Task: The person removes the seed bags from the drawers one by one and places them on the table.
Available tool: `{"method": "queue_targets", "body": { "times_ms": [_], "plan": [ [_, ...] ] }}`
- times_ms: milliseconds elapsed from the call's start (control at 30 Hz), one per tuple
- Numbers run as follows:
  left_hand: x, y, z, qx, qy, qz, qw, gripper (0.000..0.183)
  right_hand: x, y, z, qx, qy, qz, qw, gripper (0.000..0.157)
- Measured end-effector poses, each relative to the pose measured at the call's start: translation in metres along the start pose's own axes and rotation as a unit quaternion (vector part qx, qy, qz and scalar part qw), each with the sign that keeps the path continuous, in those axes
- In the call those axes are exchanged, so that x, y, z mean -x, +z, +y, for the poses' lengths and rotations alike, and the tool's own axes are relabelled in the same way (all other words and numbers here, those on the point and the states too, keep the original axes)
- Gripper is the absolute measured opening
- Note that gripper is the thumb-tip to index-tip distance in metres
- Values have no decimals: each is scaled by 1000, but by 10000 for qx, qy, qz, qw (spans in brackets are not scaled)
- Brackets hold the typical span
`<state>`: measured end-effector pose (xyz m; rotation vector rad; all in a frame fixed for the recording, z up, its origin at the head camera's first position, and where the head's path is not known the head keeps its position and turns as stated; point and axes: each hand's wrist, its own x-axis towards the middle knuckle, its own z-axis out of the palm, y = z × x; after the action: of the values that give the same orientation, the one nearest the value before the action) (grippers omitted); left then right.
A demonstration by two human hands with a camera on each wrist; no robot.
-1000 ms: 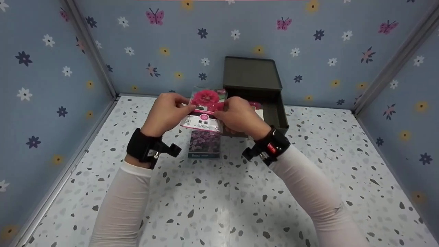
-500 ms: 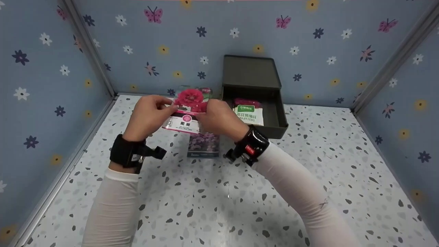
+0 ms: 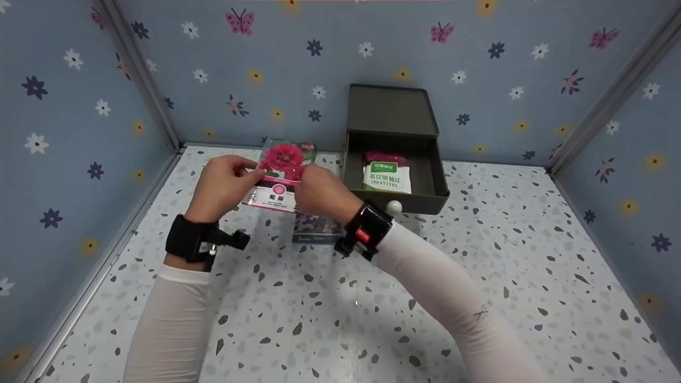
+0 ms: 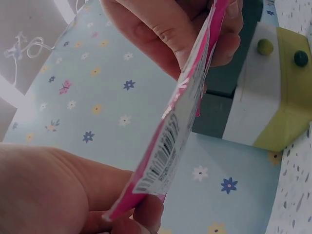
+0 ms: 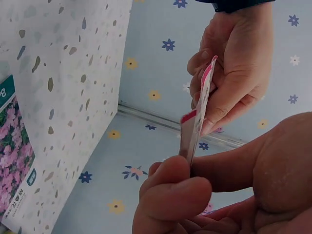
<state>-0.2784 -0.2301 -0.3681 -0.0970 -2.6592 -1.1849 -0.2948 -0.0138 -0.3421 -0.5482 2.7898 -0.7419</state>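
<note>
Flower packet (image 3: 283,157), left of centre frame, is pinched at opposite edges by left hand (image 3: 217,186) and right hand (image 3: 325,192) above the speckled desk (image 3: 298,314); an even, gentle grip should avoid creasing.

Held packet (image 3: 273,198): thin film, apparently plastic, glossy. Box (image 3: 425,204): dark, matt interior; metal or plastic, cannot tell. Knob (image 3: 394,207): smooth. Surface (image 3: 298,298): smooth, speckled, slight sheen. Wall panel (image 3: 362,32): smooth, matt. Frame strip (image 3: 142,82): dull metal. Sleeve (image 3: 173,324): fine matt cloth.
</note>
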Motion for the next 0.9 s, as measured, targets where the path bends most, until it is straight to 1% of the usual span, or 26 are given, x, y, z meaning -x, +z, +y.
{"method": "queue_targets", "body": {
  "times_ms": [133,233,300,467,600,700,800,900],
  "plan": [
    [-2,4,-12,-106,44,-75,9999,38,-6,12,2,102,97,-51,9999,13],
    [-3,8,-21,-171,-16,-160,9997,38,-9,20,4,313,19,-48,9995,13],
    [-4,11,-27,-199,-39,-196,9996,37,-10,26,5,348,18,-23,9994,15],
    [-4,18,-40,-243,-106,-287,9992,37,-16,41,13,134,94,-52,9999,19],
    [-5,23,-49,-243,-181,-350,9989,38,-23,52,21,73,-47,-14,10000,13],
    [-6,27,-56,-256,-149,-398,9988,38,-29,60,28,-30,-125,76,9999,9],
    [-6,29,-63,-282,-120,-488,9983,38,-35,68,35,10,-242,128,9996,14],
    [-6,31,-70,-315,-150,-622,9975,38,-39,76,41,7,-333,128,9994,23]
  ]
}}
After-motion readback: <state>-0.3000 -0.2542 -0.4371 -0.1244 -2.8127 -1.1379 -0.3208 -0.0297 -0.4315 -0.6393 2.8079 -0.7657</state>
